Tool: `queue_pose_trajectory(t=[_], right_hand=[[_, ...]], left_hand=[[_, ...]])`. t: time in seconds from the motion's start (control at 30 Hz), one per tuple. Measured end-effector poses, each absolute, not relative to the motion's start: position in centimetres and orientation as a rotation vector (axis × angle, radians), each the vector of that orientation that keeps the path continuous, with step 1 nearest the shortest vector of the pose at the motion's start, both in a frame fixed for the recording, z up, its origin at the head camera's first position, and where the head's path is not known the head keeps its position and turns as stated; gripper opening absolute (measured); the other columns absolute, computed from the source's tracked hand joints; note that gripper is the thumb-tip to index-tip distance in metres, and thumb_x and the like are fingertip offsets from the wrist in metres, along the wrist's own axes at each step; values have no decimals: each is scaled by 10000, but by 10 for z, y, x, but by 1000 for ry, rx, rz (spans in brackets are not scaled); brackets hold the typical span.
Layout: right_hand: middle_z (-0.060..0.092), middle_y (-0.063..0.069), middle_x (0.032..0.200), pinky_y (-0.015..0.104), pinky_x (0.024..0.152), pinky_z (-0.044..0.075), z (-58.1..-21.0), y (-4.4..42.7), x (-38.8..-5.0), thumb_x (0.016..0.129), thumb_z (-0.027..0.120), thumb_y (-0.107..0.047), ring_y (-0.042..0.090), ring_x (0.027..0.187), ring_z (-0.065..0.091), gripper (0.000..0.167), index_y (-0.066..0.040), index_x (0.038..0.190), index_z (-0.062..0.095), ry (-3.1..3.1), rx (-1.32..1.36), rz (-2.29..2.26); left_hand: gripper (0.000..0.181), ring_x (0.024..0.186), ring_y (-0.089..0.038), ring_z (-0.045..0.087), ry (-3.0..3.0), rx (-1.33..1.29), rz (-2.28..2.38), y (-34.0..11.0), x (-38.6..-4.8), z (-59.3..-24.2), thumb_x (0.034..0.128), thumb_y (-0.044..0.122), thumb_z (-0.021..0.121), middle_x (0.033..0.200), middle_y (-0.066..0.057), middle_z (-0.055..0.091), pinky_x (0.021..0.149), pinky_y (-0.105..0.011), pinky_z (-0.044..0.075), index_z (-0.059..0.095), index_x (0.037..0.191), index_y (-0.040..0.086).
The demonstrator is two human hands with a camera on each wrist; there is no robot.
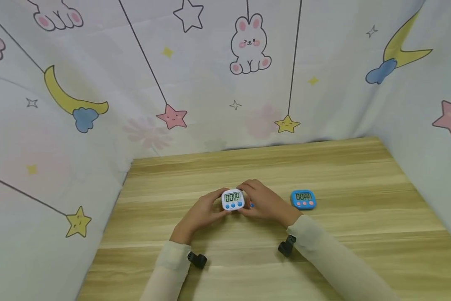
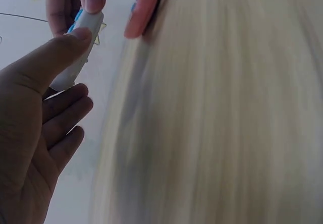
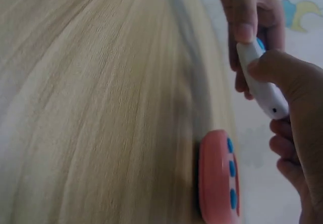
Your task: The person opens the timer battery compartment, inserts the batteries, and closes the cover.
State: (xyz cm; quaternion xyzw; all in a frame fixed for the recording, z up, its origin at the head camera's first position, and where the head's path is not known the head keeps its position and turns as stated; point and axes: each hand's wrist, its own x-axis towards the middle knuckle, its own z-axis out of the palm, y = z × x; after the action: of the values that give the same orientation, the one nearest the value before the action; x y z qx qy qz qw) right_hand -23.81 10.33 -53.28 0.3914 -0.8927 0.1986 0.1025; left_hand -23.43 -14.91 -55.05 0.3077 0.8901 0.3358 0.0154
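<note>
A white digital timer [image 1: 233, 199] with blue buttons is held up between both hands, its display showing zeros. My left hand [image 1: 203, 212] pinches its left side, thumb below and fingers above. On the opposite side my right hand [image 1: 265, 202] grips it the same way. The right wrist view shows the white timer [image 3: 262, 85] edge-on, raised off the table, with both thumbs on its near edge. A pink timer [image 3: 214, 176] with blue buttons lies on the table near the right hand; in the head view that hand mostly hides it.
A blue timer [image 1: 303, 200] with pink buttons lies on the table to the right of the right hand. The wood-grain table [image 1: 165, 175] meets a pale curtain [image 1: 210, 83] printed with rabbits, stars and moons at the back and sides. A small black device [image 1: 197, 260] sits at each wrist.
</note>
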Motion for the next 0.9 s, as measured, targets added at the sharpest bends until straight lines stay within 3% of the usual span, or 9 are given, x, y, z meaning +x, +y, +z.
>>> queue_pose_trajectory(t=[0.3,0.9], right_hand=[[560,84,1266,351,987,453,-542,73,-249,845,728,-466,216,1158,508,657,-32,1308,558,-2794,1086,474],[559,79,1285,345,996,447,-545,48,-248,886,661,-513,211,1171,517,673,-44,1352,539,-2978,1012,325]], left_hand=[[744,1260,-224,506,2865,835,843,-167,-245,-553,822,365,793,1366,-53,543,1049,-391,413,472,1445,118],[681,1239,-241,522,2858,763,682,-179,-246,-552,842,342,777,1349,-67,549,1030,-411,430,501,1417,102]])
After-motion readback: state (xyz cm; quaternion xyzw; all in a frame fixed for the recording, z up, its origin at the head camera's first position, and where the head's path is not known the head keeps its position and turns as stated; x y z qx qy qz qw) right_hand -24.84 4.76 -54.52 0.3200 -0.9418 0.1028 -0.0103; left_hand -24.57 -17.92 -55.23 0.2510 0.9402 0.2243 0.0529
